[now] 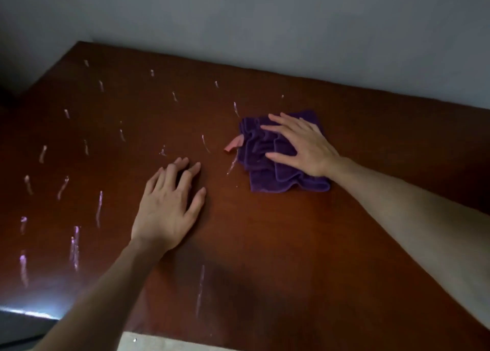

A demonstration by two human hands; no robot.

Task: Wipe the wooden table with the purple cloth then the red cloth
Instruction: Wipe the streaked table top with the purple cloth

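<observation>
A person's right hand (302,145) is pressing spread fingers onto a bunched purple cloth (267,175); the left hand (169,207) is resting open-fingered on the wooden table (291,244).

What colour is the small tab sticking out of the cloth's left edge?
Pinkish-red, on the purple cloth; tab shows in the head view.

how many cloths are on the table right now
1: the purple cloth, bunched under the right hand on the table. No red cloth shows; it may be out of view.
</observation>
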